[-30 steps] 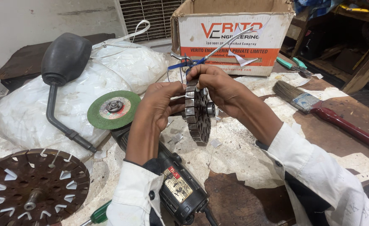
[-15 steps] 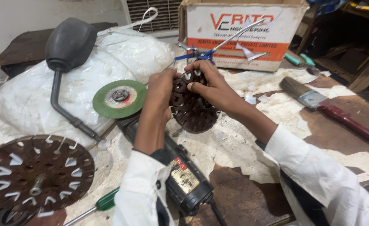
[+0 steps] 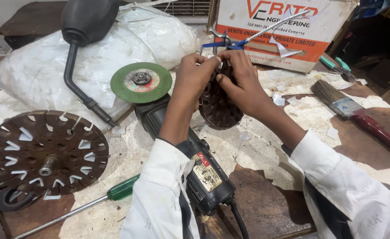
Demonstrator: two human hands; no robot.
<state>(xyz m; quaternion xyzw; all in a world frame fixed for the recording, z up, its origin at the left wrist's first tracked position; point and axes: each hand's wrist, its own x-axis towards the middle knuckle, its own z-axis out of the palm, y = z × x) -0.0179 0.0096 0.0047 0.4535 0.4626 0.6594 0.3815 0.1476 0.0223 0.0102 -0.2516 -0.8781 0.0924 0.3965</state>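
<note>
On the cluttered workbench, centre: one dark slotted stator core point(image 3: 219, 106), round, held on edge with its lower rim down near the bench. Upper part hidden behind both hands; how it is wound at the top cannot be made out.

Left hand point(image 3: 194, 79): fingers closed on the core's upper left edge. Right hand point(image 3: 241, 82): fingers pinched together at the core's top, palm covering its right side. Whether anything small sits between the fingertips cannot be told.

Angle grinder point(image 3: 195, 163): black body lying under the left forearm, partly hidden by the white sleeve; green disc point(image 3: 141, 82) faces up just left of the hands.

Cardboard box point(image 3: 288, 31): behind the hands, top cut off by the frame, contents not visible.

White plastic bag point(image 3: 40, 71): full, contents unclear; a black mirror point(image 3: 86, 22) on a bent stem lies across it.

Large brown slotted rotor disc point(image 3: 44, 152): lower left, flat. Green-handled screwdriver point(image 3: 84, 206) beside it, tip out of frame. Paintbrush point(image 3: 359, 117): right, handle cut off.
</note>
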